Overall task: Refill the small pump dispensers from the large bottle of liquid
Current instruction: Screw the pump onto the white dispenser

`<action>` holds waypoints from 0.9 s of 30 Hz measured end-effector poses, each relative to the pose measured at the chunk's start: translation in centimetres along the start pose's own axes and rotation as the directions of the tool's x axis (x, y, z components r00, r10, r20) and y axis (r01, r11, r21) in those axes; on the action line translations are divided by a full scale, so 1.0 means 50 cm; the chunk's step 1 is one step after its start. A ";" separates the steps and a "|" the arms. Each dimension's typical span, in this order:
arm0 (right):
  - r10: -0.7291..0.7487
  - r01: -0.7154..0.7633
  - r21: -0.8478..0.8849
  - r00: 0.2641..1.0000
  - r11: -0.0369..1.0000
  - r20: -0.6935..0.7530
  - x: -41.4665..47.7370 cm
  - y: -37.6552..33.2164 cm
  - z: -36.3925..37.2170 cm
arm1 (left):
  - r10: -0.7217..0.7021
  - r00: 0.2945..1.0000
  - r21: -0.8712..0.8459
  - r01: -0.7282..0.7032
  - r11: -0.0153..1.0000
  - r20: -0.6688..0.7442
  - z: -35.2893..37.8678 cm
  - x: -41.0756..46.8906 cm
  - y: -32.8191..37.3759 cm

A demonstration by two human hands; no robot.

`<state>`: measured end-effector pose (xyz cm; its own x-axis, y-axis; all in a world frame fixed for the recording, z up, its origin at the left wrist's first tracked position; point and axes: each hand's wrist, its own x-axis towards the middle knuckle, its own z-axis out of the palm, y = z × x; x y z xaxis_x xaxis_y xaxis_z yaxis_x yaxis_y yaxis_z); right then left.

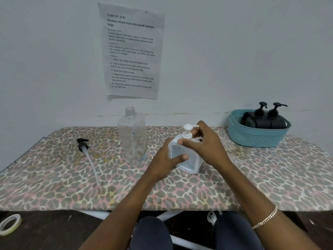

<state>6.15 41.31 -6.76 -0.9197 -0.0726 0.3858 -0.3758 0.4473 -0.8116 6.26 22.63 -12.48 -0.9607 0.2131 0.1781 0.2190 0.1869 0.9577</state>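
Note:
A small translucent dispenser [187, 160] with a white pump head [188, 129] stands tilted at the middle of the table. My left hand [166, 157] grips its body from the left. My right hand [205, 141] curls round the white pump collar at the top. Left of it stands the large clear bottle [133, 138], uncapped and almost drained. Its black pump with a long white tube [88, 156] lies flat on the table to the left.
A teal basket [255, 138] at the back right holds two black pump dispensers [264, 120]. The table has a leopard-print cover [270, 174]. A printed sheet [131, 51] hangs on the wall. A tape roll [10, 224] lies on the floor, lower left.

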 end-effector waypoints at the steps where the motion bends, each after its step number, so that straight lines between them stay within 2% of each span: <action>1: 0.012 -0.012 0.008 1.000 1.000 0.025 -0.001 -0.001 -0.003 | 0.002 1.000 0.005 -0.002 1.000 -0.002 0.001 -0.001 0.001; 8: -0.023 -0.048 0.284 0.970 0.957 0.241 0.028 -0.005 -0.043 | 0.007 1.000 -0.002 -0.007 1.000 -0.018 0.003 -0.002 0.004; 11: -0.056 -0.045 0.337 0.957 0.940 0.285 0.035 0.000 -0.047 | 0.009 1.000 -0.007 -0.009 1.000 -0.025 0.003 -0.002 0.003; 14: -0.049 -0.049 0.357 0.964 0.933 0.261 0.037 0.013 -0.042 | 0.017 0.999 0.003 -0.017 1.000 -0.027 0.002 0.000 0.002; 19: -0.021 -0.038 0.396 0.989 0.917 0.143 0.029 0.032 -0.024 | 0.019 0.999 0.011 -0.018 1.000 -0.029 0.003 0.000 0.001; 23: -0.009 -0.018 0.364 0.997 0.931 0.073 0.022 0.029 -0.011 | 0.021 0.999 0.029 -0.020 0.999 -0.032 0.002 0.001 0.001; 27: -0.014 -0.028 0.307 0.991 0.951 0.132 0.027 0.030 -0.023 | 0.018 0.999 0.029 -0.017 0.999 -0.038 0.002 0.002 -0.001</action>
<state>4.46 42.91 -6.95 -0.9214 -0.1962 0.3353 -0.3667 0.1539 -0.9175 6.17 22.74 -12.54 -0.9623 0.1803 0.2037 0.2401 0.2111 0.9475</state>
